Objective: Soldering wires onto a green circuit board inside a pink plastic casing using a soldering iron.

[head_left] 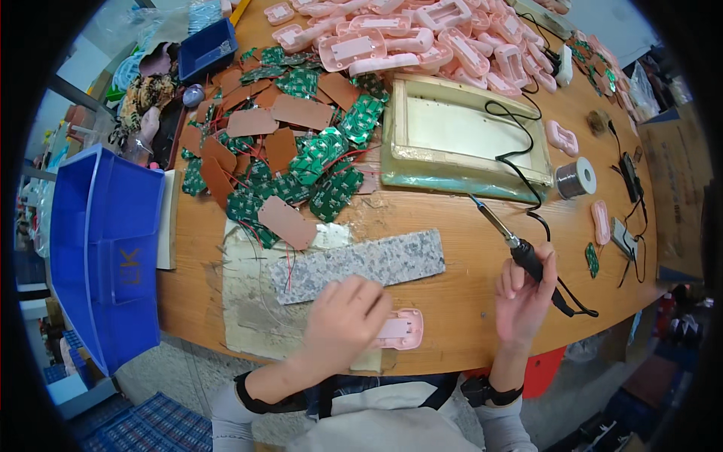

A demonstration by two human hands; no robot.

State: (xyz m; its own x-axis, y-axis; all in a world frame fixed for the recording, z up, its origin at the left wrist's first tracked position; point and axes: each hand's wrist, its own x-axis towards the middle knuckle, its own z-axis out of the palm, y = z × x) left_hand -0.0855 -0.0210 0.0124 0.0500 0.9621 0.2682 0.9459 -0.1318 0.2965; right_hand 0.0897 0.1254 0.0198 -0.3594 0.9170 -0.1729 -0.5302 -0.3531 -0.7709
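My right hand (pixel 525 305) is closed round the black handle of a soldering iron (pixel 529 258), its metal tip pointing up and left above the table. A black cord runs from the handle. My left hand (pixel 345 320) is closed with curled fingers over the left part of a pink plastic shell (pixel 405 330). Whatever its fingertips hold is hidden beneath the hand. Just beyond lies a speckled grey stone slab (pixel 376 261), slanting across a worn pale board (pixel 248 301). A thin red wire crosses the slab's left end.
Green circuit boards (pixel 320 154) and brown boards with red wires are heaped at far left. Behind lie many pink shells (pixel 422 45) and a wooden frame (pixel 463 177). A solder spool (pixel 576 178) stands at right. Blue bins (pixel 109 256) are at the left edge.
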